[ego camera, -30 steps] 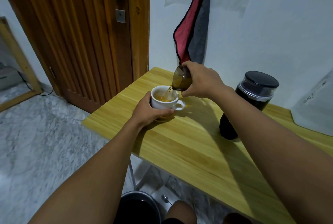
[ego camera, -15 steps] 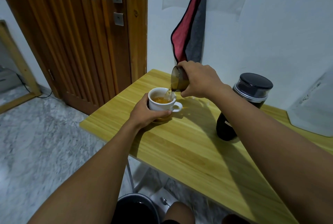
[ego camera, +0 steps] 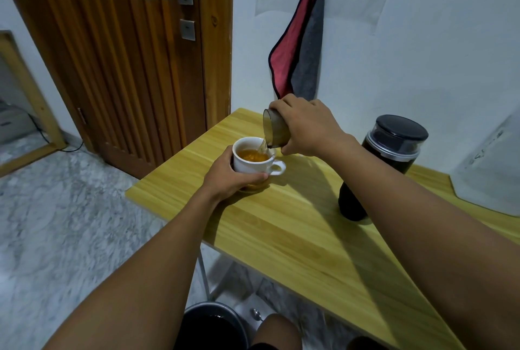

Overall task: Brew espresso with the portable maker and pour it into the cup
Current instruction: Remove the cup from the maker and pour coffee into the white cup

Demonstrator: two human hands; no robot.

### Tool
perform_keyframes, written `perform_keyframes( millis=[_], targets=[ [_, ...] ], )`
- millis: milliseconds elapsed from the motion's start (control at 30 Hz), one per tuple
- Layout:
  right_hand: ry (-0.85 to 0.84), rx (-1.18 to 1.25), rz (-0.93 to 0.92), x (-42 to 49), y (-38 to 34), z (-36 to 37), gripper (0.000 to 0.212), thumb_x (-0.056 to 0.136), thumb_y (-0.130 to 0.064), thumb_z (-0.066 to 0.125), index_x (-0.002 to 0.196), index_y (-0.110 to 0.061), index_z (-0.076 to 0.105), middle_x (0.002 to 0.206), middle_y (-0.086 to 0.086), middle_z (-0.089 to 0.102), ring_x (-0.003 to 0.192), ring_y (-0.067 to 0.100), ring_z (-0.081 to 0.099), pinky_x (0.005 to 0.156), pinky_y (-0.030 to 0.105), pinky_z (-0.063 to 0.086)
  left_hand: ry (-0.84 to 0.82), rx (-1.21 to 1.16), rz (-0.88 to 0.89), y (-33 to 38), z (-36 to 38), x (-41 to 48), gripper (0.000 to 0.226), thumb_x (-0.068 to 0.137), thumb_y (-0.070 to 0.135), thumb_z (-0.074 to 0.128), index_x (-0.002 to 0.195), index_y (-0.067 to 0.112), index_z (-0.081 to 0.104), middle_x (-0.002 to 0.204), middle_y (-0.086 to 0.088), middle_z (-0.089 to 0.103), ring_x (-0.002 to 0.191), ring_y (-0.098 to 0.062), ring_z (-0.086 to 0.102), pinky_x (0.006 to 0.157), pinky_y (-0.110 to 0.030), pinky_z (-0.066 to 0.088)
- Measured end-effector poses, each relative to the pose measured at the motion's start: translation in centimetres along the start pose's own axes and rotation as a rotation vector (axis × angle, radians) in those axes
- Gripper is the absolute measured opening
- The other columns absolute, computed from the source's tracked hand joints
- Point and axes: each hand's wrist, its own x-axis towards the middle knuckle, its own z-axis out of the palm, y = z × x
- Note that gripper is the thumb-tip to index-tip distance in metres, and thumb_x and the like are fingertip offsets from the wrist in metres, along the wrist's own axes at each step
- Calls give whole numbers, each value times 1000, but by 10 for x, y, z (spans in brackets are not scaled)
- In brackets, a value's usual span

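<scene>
Near the surface's [ego camera: 281,237] far-left corner, the left hand [ego camera: 229,178] grips the white cup [ego camera: 250,164]; the right hand [ego camera: 306,126] clasps a tilted smoky vessel [ego camera: 274,131], pouring amber liquid in.

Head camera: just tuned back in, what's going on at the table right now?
The right hand tips a small smoky glass over the white cup, and a thin stream of amber coffee runs in. The left hand steadies the cup on the wooden table. The black portable maker stands upright to the right, untouched.

Dim, soft indoor light; long arm shadows across the table [ego camera: 281,237]; wide-angle bending and blur toward the edges.
</scene>
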Motion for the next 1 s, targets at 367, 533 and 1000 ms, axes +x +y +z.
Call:
perform_keyframes(
  millis=[367, 533, 1000],
  targets=[
    [79, -104, -71, 4, -4, -6, 89, 72, -36, 85, 147, -24, 39, 139, 3, 49, 122, 24, 50, 101, 41, 37, 6, -9, 4, 0, 1, 0, 100, 46, 54, 96, 135, 30, 57, 127, 10, 67, 117, -12, 64, 100, -46, 56],
    [94, -144, -110, 4, -9, -2, 84, 76, -37, 82, 147, -24, 39, 141, 5, 48, 125, 24, 49, 103, 42, 36, 5, -7, -1, -1, 1, 2, 100, 46, 54, 97, 135, 32, 56, 127, 10, 67, 117, -14, 64, 100, -47, 55],
    [104, -153, -100, -3, -11, 22, 80, 80, -37, 79, 148, -27, 38, 142, 3, 45, 129, 22, 45, 106, 40, 34, 4, -1, 9, -5, 2, 5, 101, 47, 56, 96, 136, 34, 55, 127, 12, 66, 117, -12, 63, 100, -46, 55]
  ],
)
